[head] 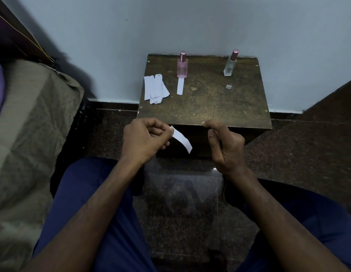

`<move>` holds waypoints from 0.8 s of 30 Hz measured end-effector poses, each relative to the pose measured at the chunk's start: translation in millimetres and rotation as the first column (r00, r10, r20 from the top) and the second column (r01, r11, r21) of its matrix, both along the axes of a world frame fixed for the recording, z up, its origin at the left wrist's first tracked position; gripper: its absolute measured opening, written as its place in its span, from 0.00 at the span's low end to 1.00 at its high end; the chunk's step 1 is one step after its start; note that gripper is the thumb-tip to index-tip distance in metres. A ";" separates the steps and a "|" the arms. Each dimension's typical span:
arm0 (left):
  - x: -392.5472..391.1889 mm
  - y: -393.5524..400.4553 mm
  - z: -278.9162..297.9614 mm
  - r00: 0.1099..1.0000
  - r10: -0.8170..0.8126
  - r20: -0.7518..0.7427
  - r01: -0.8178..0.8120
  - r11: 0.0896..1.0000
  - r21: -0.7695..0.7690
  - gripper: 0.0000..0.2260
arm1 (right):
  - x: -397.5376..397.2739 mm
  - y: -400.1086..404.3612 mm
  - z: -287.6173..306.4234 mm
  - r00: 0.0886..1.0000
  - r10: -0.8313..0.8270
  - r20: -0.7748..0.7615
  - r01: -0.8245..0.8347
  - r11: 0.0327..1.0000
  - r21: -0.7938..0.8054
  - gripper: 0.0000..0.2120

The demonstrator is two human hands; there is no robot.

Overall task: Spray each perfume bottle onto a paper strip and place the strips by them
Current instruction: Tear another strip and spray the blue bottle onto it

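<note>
Before small table (206, 103), left hand (145, 140) pinches paper strip (181, 138); right hand (225, 146) curled, empty

**Count of things on and by the small table**

Two perfume bottles: a pink bottle (182, 65) at 12 o'clock, a clear bottle (230, 64) at 1 o'clock. One strip (179, 86) laid at the pink bottle, one held strip (181, 138), one loose pile of strips (155, 91) at 10 o'clock, its number unclear. One small grey cube (228, 86). Two hands.

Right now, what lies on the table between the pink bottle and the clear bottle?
In the head view, only bare table top lies between the pink bottle and the clear bottle; the small grey cube sits nearer the camera.
</note>
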State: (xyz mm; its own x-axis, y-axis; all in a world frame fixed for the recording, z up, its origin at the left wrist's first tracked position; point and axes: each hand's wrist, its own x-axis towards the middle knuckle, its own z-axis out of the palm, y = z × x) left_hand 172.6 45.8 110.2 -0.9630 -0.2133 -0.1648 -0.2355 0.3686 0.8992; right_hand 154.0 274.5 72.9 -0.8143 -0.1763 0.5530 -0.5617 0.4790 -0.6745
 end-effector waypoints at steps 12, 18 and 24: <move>1.0 -0.6 0.8 1.000 -0.012 0.005 0.012 1.000 -0.017 0.04 | -2.6 6.8 7.6 0.999 -0.039 -0.016 0.039 0.999 -0.016 0.08; 1.2 -0.8 0.2 1.000 -0.001 0.011 0.001 1.000 -0.012 0.05 | -2.0 12.1 4.5 0.992 -0.087 -0.088 0.085 0.996 -0.026 0.10; 1.6 3.7 0.2 1.000 -0.019 0.021 0.019 1.000 -0.005 0.04 | -0.7 11.8 2.5 0.989 -0.078 -0.124 0.078 0.997 -0.005 0.10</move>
